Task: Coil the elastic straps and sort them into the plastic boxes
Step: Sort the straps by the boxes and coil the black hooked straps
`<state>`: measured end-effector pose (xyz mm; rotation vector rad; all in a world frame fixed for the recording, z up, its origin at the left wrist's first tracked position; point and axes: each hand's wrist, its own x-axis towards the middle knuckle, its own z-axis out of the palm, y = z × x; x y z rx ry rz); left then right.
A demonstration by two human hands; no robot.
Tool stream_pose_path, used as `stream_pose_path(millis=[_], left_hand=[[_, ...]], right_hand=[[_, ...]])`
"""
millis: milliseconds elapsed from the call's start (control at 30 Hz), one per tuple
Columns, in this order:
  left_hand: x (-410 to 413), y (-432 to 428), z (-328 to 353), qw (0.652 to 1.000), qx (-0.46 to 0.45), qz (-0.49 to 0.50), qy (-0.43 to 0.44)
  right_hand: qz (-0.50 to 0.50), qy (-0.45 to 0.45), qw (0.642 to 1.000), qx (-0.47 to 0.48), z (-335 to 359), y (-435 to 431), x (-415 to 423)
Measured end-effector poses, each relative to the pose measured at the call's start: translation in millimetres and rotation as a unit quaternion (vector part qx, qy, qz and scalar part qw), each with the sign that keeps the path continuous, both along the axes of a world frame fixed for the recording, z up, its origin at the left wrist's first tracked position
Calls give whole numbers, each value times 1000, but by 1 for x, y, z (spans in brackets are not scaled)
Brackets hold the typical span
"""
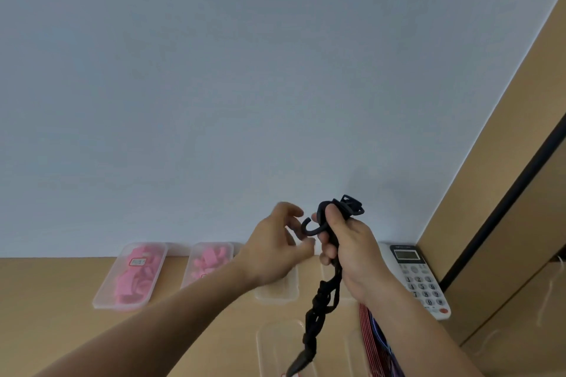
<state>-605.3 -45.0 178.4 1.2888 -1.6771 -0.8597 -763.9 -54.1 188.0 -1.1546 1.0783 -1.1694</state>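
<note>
At centre, above the far edge of the table [46, 315], the right hand [346, 251] is curled in a fist round the upper end of a black elastic strap [321, 306], gripping it firmly. A dark plastic fitting [352, 206] stands out of the top of the fist. A black hook [312, 228] juts sideways from the fist towards the left hand [275, 248], its open curl pointing up.

The left hand holds nothing. Its fingers are loosely spread just beside the hook; whether a fingertip touches it cannot be told. Of the two hands it is much the nearer to the hook.

Below the grip the strap hangs in a twisted, knotted length. Its long axis runs nearly upright, slanting slightly leftward as it falls. Its lower tip reaches an empty plastic box [269, 346] at the near edge of the view.

The free length lies wholly beneath the fist. Coiling therefore probably calls for the left hand to drop from the hook and gather the strap upward.

Another clear box [275, 294] lies beneath the hands. Two boxes holding pink pieces [98, 300] [185, 280] stand well apart to the left. Red striped straps [367, 330] and a telephone [419, 278] lie to the right.
</note>
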Motion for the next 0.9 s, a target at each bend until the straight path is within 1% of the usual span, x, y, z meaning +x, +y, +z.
stream_pose_path(millis=[33, 67, 100, 167, 200, 267, 300, 367, 400, 433, 467, 533, 600, 633, 667, 700, 733, 767, 800, 833, 867, 900], left_hand=[[4, -1, 4, 990, 93, -24, 105], [9, -3, 9, 972, 158, -52, 165], [12, -4, 13, 961, 192, -91, 177], [17, -2, 18, 954, 194, -166, 156], [17, -1, 19, 955, 179, -177, 156], [15, 0, 19, 973, 126, -134, 137], [13, 1, 19, 986, 91, -100, 99], [9, 2, 18, 999, 11, -30, -30], [8, 2, 16, 995, -31, -1, -100], [8, 1, 14, 983, -73, 21, -167], [8, 1, 12, 966, -118, 33, -227], [9, 1, 9, 923, -243, 26, -296], [11, 4, 5, 864, -344, -1, -366], [11, 5, 3, 835, -380, 3, -398], [12, 4, 2, 815, -407, 15, -413], [11, 3, 1, 809, -425, 22, -405], [10, 3, 1, 817, -431, 22, -382], [9, 3, 1, 849, -414, 16, -328], [9, 3, 2, 901, -361, 14, -241], [9, 5, 6, 955, -261, 7, -142], [10, 6, 10, 988, -143, -13, -48], [12, 6, 14, 998, -42, -27, 30]], right_hand=[[6, -8, 1000, -11, -1, 0, -2], [14, -10, 1000, -22, -2, 0, -2], [26, -10, 999, -30, -3, 1, -2], [46, -14, 998, -33, -7, 4, 1], [47, -16, 998, -26, -8, 6, 3], [34, 0, 999, 10, -6, 7, 5], [25, 19, 999, 32, -5, 6, 5], [13, 44, 997, 69, -4, 6, 4], [15, 47, 995, 83, -3, 6, 4], [20, 46, 994, 94, -2, 7, 4], [26, 46, 993, 105, -2, 8, 5], [34, 51, 991, 119, -1, 10, 6], [42, 30, 990, 128, 1, 11, 7], [42, 8, 990, 132, 3, 12, 8], [40, -13, 990, 131, 4, 12, 9], [34, -29, 991, 126, 5, 12, 10], [26, -40, 992, 115, 4, 13, 11], [17, -48, 994, 101, 3, 13, 10], [8, -55, 995, 84, 3, 13, 8], [2, -59, 996, 70, 2, 13, 6], [-4, -60, 996, 61, 3, 13, 3], [-10, -57, 997, 55, 3, 13, 0]])
